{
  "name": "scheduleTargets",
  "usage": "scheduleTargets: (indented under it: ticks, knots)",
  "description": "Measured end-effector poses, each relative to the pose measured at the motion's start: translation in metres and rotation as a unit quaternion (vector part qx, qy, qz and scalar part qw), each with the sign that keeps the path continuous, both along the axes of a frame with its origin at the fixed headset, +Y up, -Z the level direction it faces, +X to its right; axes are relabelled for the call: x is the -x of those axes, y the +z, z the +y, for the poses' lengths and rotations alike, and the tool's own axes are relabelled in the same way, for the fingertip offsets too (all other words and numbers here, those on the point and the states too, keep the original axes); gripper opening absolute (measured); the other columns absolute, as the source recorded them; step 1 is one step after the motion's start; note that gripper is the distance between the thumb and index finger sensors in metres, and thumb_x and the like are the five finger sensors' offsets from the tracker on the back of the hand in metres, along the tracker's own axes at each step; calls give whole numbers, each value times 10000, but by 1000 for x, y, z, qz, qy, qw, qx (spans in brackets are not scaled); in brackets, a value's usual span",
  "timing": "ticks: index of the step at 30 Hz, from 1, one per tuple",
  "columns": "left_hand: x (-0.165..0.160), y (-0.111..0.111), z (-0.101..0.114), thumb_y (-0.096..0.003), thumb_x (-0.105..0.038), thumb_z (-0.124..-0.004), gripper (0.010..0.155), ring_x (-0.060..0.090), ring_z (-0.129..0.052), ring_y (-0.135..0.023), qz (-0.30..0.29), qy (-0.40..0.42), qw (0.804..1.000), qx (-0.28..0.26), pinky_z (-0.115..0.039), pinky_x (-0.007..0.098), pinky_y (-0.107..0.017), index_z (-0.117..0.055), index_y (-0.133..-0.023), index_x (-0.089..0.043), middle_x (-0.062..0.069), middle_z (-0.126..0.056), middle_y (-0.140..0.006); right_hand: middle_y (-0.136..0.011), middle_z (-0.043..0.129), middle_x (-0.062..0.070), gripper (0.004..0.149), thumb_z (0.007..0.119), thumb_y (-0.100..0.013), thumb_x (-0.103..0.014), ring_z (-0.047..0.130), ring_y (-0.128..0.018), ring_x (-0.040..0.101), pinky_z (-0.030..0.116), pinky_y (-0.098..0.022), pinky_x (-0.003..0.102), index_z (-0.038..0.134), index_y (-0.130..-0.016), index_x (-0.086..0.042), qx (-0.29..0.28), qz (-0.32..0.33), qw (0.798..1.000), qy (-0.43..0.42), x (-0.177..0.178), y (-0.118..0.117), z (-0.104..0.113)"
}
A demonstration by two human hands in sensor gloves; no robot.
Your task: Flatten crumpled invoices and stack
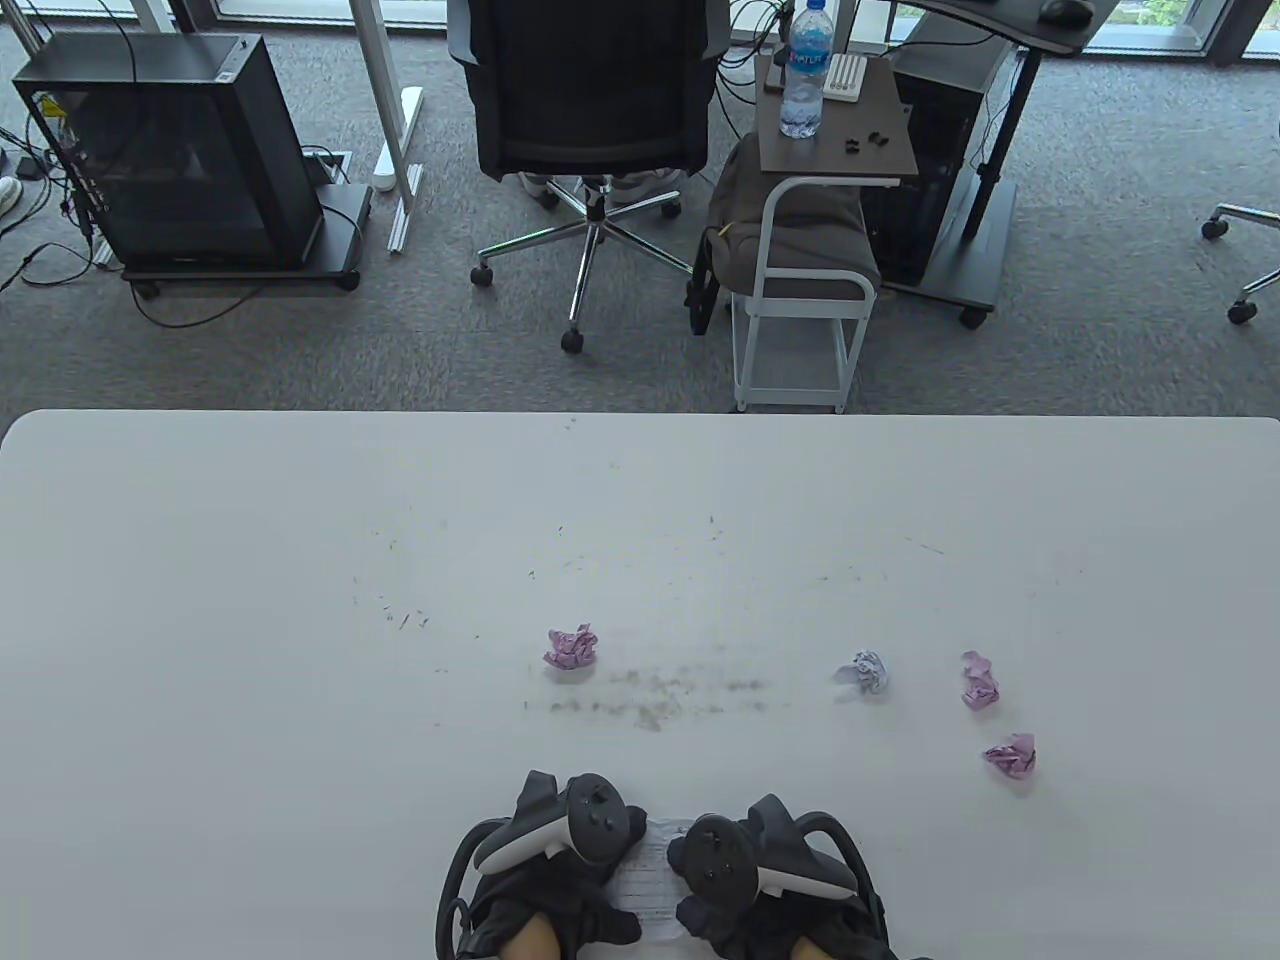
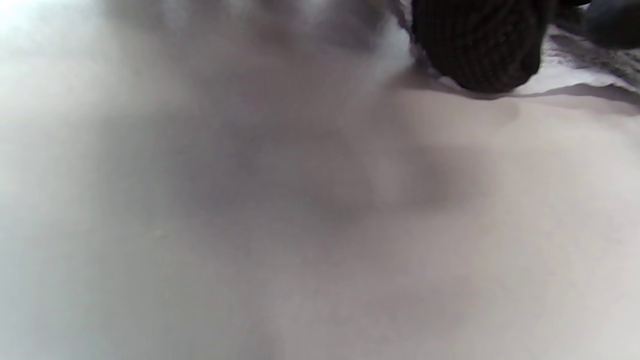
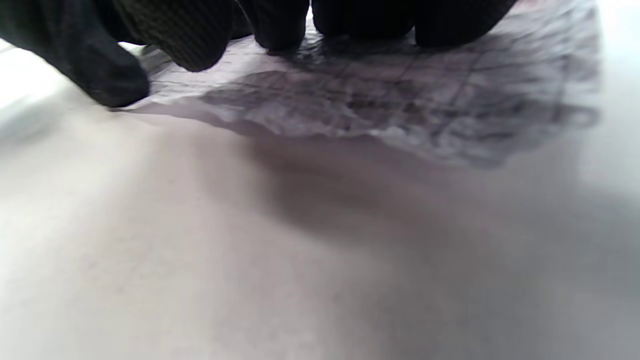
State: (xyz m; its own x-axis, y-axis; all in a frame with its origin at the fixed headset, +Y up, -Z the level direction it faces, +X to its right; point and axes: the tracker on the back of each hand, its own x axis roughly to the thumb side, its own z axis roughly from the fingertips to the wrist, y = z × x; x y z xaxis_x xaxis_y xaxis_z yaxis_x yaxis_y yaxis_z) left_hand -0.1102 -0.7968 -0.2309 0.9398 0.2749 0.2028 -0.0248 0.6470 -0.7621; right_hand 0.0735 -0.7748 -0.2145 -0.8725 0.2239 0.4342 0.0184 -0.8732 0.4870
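Observation:
A wrinkled white invoice (image 1: 648,880) lies spread on the white table (image 1: 300,600) at the near edge, between my two hands. My left hand (image 1: 590,900) presses its left side, and a fingertip (image 2: 480,50) sits on the paper's edge (image 2: 565,75) in the left wrist view. My right hand (image 1: 710,900) presses the right side; its fingertips (image 3: 195,45) rest on the creased sheet (image 3: 380,100). Several crumpled balls lie farther out: a pink one (image 1: 571,648) at centre, a whitish one (image 1: 864,672), and two pink ones (image 1: 980,680) (image 1: 1010,755) to the right.
Grey scuff marks (image 1: 660,695) streak the tabletop ahead of my hands. Beyond the far table edge stand an office chair (image 1: 590,110), a small cart with a water bottle (image 1: 805,70) and a black computer case (image 1: 170,150).

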Motion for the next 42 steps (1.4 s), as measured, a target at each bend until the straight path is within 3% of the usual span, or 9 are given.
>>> scheduleTargets:
  ticks: [15,21,26,31,34,36,38,40,42]
  knots:
    - [-1,0,0,-482,-506,-805,889,562,158,-889,1,2,1000,0,-143,726,-604,-137,-1058,-390,86,159,-1018,-986,563,267,460,706,-576,-353,710,-745,414,745,-487,579,627,-927,-67,-19,-163,985,61,-33,-15,8]
    - [0,1,0,-482,-505,-805,888,562,159,-890,3,3,1000,-1,-140,726,-604,-138,-1058,-392,85,160,-1019,-964,603,264,438,722,-560,-355,743,-721,395,764,-474,565,690,-882,-59,-54,-178,982,24,-48,-18,7]
    - [0,1,0,-481,-507,-804,888,560,162,-887,3,4,1000,-1,-138,724,-603,-138,-1058,-394,83,161,-1017,-989,540,303,520,711,-562,-395,739,-749,413,778,-477,543,665,-928,-29,-57,-194,979,-4,-60,-20,13]
    - [0,1,0,-481,-505,-805,888,560,161,-887,3,5,1000,-1,-137,726,-601,-139,-1058,-394,85,160,-1018,-1005,503,301,544,711,-560,-404,722,-769,419,772,-486,537,592,-986,-88,-96,-111,985,-89,-47,-13,28]
    - [1,1,-1,-482,-504,-804,888,561,163,-885,3,7,1000,-1,-135,726,-600,-138,-1059,-392,85,161,-1018,-1035,511,240,519,704,-557,-409,709,-817,399,753,-514,570,606,-981,-126,-105,14,990,-89,-18,-2,29]
    - [1,1,-1,-482,-503,-805,888,560,165,-884,3,8,1000,-1,-134,725,-599,-140,-1059,-392,85,161,-1017,-1052,525,196,451,707,-557,-353,705,-847,374,752,-525,584,653,-954,-145,-81,115,985,-101,5,8,28]
    - [1,1,-1,-484,-504,-803,888,561,167,-883,2,8,1000,-1,-133,725,-598,-136,-1060,-391,85,163,-1016,-1053,560,175,424,717,-550,-329,719,-850,366,754,-531,585,691,-931,-146,-59,157,982,-90,20,16,24]
    - [1,1,-1,-483,-503,-804,888,559,168,-882,2,9,1000,0,-131,724,-598,-137,-1059,-392,84,163,-1016,-1058,567,173,416,717,-551,-325,712,-860,369,746,-541,591,698,-930,-156,-19,185,981,-56,28,21,16]
    - [1,1,-1,-484,-502,-804,889,559,169,-882,3,9,1000,0,-130,724,-598,-136,-1059,-392,83,164,-1016,-1080,482,162,418,702,-560,-298,576,-891,364,657,-571,595,651,-953,-164,36,182,983,-7,29,24,9]
